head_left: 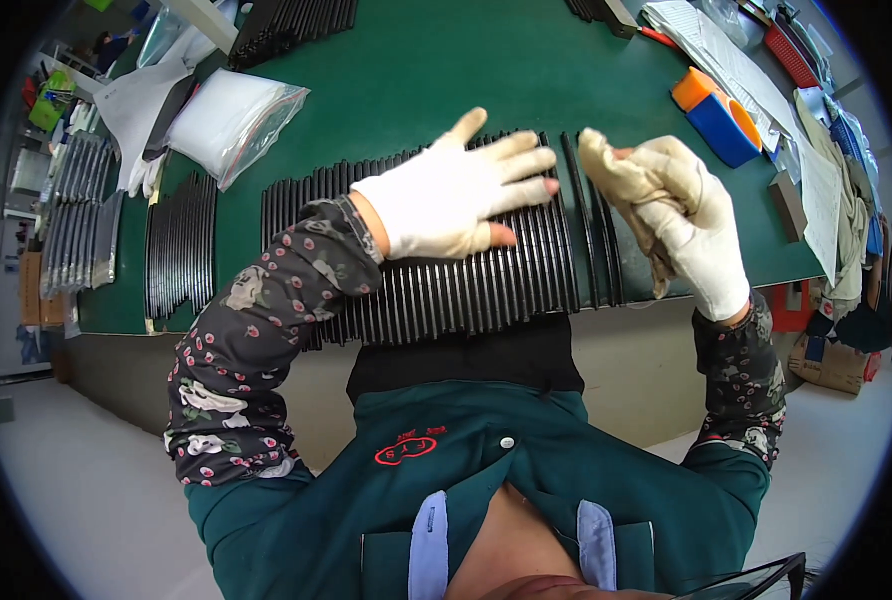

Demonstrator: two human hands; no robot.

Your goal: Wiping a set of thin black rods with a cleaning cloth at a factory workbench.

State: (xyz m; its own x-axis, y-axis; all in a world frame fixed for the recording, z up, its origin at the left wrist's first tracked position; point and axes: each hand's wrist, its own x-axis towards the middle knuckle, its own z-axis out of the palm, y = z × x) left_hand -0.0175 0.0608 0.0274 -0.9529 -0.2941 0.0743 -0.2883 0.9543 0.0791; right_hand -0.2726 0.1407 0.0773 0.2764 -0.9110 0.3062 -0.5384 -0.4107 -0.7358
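A long row of thin black rods [446, 300] lies side by side on the green tabletop [446, 60], their ends toward me. Across the top of this row my left hand [436, 200] rests flat, fingers spread, in a white glove that leaves some fingertips bare. Just right of the row, a few black rods [594, 245] lie slightly apart. Above them is my right hand [701, 225], also white-gloved, with its fingers closed around a bunched beige cloth [606, 165]. Part of the cloth hangs down below the fingers.
To the left lie a shorter group of black rods [181, 245], a clear plastic bag [234, 118] and plastic-wrapped bundles [81, 195]. More rods [291, 28] sit at the far edge. On the right are a blue-and-orange holder [728, 128], papers [741, 75] and a grey block [788, 205].
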